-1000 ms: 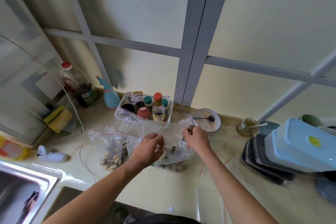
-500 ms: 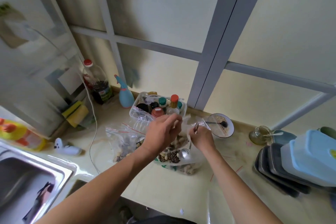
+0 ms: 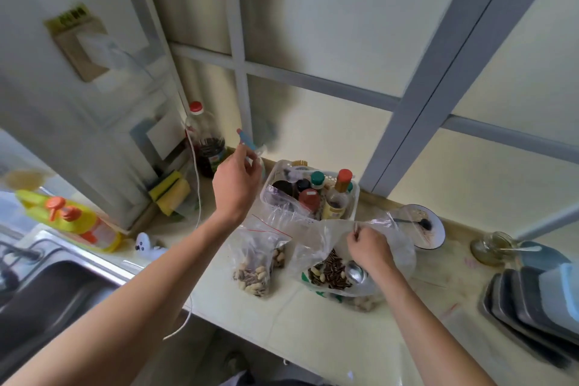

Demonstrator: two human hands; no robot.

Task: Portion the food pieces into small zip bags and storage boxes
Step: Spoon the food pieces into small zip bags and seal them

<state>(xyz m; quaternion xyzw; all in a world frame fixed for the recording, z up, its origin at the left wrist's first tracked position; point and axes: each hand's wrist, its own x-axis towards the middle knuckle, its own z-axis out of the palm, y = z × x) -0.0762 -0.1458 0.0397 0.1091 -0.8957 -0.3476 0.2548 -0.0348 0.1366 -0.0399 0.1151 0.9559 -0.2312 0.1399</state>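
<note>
Step in hand, as judged: scooping the seed-and-nut mix out of the big bag for a fresh small bag. To do it well, the bag mouth should be kept propped wide, the spoon loaded level rather than heaped, and the receiving bag held open close to the rim so nothing is spilled on the counter.

The right hand is inside the mouth of the big bag, fingers curled round the spoon handle; the spoon bowl is seen just below the hand, resting on the dark seeds. The mix lies directly under and beside those fingers, touching the spoon.

The left hand is raised well apart from the food, near the spray bottle behind the condiment basket. Its fingers are pinched together; something thin and clear may be held, but it cannot be told for sure.

One filled small bag stands just left of the big bag, between the two arms, red strip not yet pressed shut by the look of it.
</note>
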